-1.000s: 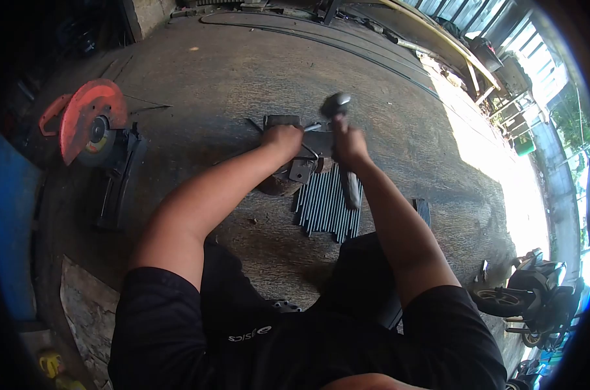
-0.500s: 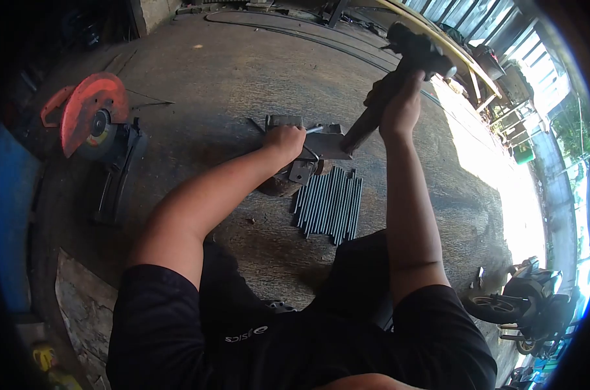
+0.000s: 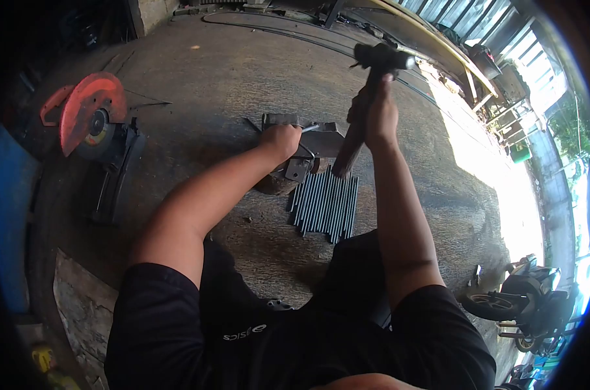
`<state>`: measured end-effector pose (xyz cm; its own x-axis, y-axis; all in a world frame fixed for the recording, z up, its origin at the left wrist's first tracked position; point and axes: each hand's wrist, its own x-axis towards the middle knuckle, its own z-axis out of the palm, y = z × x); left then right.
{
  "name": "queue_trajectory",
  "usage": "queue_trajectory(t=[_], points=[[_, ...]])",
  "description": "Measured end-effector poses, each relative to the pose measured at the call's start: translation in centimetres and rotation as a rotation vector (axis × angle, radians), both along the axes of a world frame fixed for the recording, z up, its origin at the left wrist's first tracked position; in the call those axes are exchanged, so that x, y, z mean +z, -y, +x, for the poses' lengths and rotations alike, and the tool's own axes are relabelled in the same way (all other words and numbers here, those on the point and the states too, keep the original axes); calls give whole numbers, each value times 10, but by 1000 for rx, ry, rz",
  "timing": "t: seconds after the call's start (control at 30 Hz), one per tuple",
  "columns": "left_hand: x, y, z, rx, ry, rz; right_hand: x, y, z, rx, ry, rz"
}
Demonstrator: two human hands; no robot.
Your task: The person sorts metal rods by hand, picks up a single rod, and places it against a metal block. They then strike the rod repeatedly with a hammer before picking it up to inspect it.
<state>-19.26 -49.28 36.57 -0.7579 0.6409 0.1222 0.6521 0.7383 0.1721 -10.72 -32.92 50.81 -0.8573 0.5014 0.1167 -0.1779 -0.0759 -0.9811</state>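
My left hand (image 3: 282, 139) is closed around a short metal rod (image 3: 310, 128), whose end sticks out to the right over a dark steel block with angled plates (image 3: 327, 144). In my right hand (image 3: 381, 123) is a hammer (image 3: 377, 71), gripped by its thick handle and raised, its head up and the handle's butt pointing down toward the block. The hammer is apart from the rod. Just below the block, a row of several cut metal rods (image 3: 324, 205) lies side by side on the floor.
An abrasive cut-off saw with a red guard (image 3: 93, 107) stands at the left. A thin wire (image 3: 148, 103) lies beside it. Long dark bars (image 3: 275, 29) run along the back of the floor. A motorcycle (image 3: 526, 296) is parked at the lower right.
My right hand and the hammer have moved left, and the hammer head is lower, with its handle more upright. My left hand stays on the rod at the block.
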Motion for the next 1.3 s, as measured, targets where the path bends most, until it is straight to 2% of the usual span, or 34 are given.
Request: queue_trajectory(t=[0.07,0.1,0.17,0.23,0.3,0.33,0.4,0.53,0.67,0.7,0.73,0.8,0.83,0.87,0.9,0.93,0.97,1.03,1.07,1.17,1.3], points=[[2,0,-1,-13,-29,4,8,-5,0,20,-215,36],[3,0,0,8,-13,11,-7,-9,-7,24,-215,35],[3,0,2,27,7,14,-71,-25,-28,-174,-123,334],[5,-2,2,42,26,-50,-110,-16,-22,-21,575,547],[12,-10,5,20,15,-122,-147,-22,-25,7,737,387],[14,-13,2,24,12,-130,-143,-26,-31,1,715,388],[5,-10,4,35,35,-94,-150,-31,-23,113,586,54],[3,-9,5,56,90,-75,-74,-16,-7,-8,449,20],[-8,-5,1,5,89,61,-11,-17,-4,0,-73,-6],[-1,-7,4,48,122,15,-8,-17,-5,-15,-202,19],[3,-8,4,90,152,-31,-18,-18,-11,-14,-200,18],[4,-6,4,76,142,-37,-69,-20,-23,-122,-271,80],[3,-6,5,60,130,-43,-101,-23,-26,-365,-36,595],[6,-7,5,57,128,-45,-94,-7,-9,-54,542,407],[9,-9,6,43,106,-107,-134,-22,-22,65,719,468],[14,-11,6,29,78,-169,-144,-26,-23,50,743,293],[16,-13,0,26,56,-170,-141,-28,-27,44,723,290],[3,-13,5,48,64,-37,-140,-26,-16,95,617,50],[-5,-12,10,41,66,-37,-136,-28,-14,92,592,28],[-1,-11,10,83,-2,15,-64,-10,0,-10,476,-49],[-9,-10,8,-1,-106,-10,-3,-17,6,19,-47,-48]])
